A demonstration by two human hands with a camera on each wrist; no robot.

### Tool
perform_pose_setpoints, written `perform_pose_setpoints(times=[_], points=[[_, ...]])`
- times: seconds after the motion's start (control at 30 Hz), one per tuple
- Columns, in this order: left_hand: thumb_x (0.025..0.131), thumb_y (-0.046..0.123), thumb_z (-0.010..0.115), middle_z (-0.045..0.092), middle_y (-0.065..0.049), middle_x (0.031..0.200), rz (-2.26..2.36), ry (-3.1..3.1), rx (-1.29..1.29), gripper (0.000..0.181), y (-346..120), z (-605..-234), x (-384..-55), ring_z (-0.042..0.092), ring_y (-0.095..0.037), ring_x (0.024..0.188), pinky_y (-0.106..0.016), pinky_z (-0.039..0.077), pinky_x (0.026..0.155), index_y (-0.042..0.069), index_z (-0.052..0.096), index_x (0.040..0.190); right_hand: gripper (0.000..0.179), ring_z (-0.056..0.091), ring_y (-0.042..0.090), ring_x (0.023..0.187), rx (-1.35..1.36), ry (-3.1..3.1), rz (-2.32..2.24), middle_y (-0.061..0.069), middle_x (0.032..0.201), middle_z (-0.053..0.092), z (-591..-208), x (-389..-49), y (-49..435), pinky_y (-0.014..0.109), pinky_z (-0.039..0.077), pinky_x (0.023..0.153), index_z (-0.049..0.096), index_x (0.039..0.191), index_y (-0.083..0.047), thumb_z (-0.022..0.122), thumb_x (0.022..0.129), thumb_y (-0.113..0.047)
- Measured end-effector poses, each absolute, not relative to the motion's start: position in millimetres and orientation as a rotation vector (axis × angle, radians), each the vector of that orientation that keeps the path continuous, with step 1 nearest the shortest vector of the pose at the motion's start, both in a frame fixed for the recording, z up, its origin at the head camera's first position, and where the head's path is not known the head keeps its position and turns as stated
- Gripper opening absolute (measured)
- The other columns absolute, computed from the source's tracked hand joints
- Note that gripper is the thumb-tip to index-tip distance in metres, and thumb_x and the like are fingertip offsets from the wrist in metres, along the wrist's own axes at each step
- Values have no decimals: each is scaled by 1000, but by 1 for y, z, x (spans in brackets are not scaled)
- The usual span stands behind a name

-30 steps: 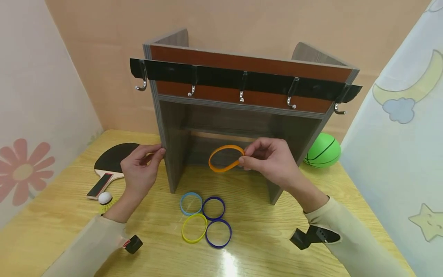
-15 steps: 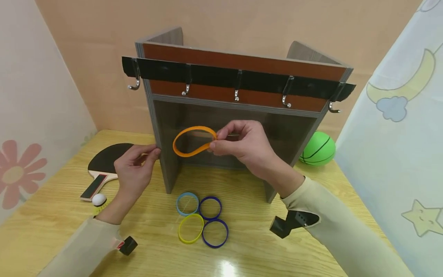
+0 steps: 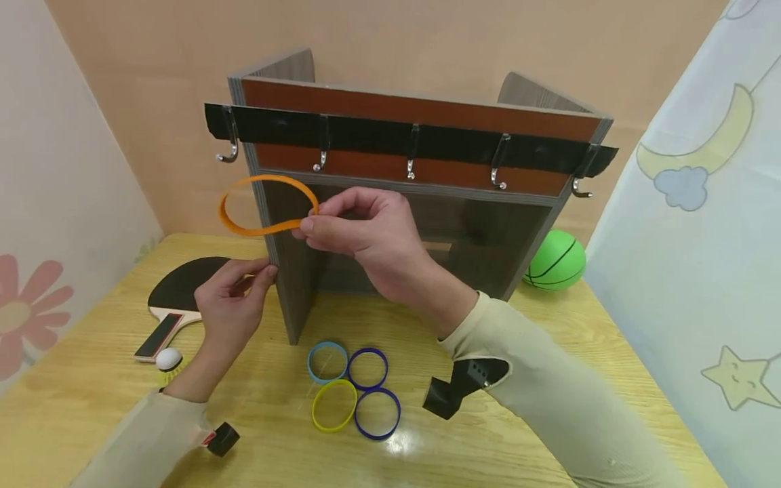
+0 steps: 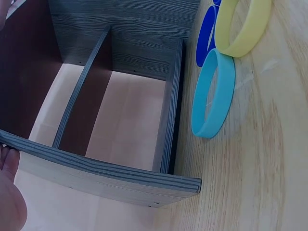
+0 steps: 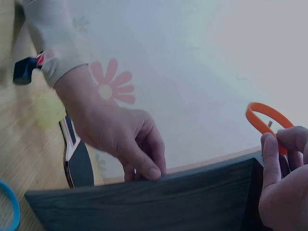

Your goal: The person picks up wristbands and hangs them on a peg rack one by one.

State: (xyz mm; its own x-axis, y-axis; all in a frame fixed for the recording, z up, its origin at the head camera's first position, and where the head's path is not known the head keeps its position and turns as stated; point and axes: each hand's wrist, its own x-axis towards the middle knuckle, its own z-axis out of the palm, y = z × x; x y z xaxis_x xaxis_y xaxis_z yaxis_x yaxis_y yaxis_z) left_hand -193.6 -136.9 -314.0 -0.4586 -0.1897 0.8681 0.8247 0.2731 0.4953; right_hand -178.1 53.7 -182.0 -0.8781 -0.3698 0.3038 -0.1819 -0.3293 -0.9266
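Looking past four loose bands (image 3: 354,390) on the bench (image 3: 549,379), I see my left hand (image 3: 228,305) pinching the wooden rack's (image 3: 421,129) side panel; farther up, my right hand (image 3: 360,234) pinches the orange band (image 3: 268,205) beneath the leftmost hook (image 3: 228,146).

A green ball (image 3: 556,261), a black paddle (image 3: 178,293) and four loose bands (image 3: 354,388) lie on the table (image 3: 73,407).
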Motion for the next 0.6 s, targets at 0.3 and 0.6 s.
perform_pose_setpoints(times=[0.3, 0.6], points=[[74, -25, 64, 62, -27, 73, -1393, -1576, -631, 9, -137, -315, -194, 63, -8, 68, -18, 54, 68, -19, 65, 81, 7, 68, 29, 83, -679, 1647, -2446, 20, 90, 67, -177, -181, 36, 40, 54, 83, 61, 85, 7, 65, 83, 12], [74, -24, 64, 61, -27, 73, -1402, -1561, -645, 8, -138, -316, -194, 64, -8, 68, -19, 54, 69, -20, 65, 81, 15, 69, 29, 78, -646, 1521, -2574, 18, 82, 66, -179, -180, 25, 43, 54, 82, 62, 77, 2, 63, 83, 15]])
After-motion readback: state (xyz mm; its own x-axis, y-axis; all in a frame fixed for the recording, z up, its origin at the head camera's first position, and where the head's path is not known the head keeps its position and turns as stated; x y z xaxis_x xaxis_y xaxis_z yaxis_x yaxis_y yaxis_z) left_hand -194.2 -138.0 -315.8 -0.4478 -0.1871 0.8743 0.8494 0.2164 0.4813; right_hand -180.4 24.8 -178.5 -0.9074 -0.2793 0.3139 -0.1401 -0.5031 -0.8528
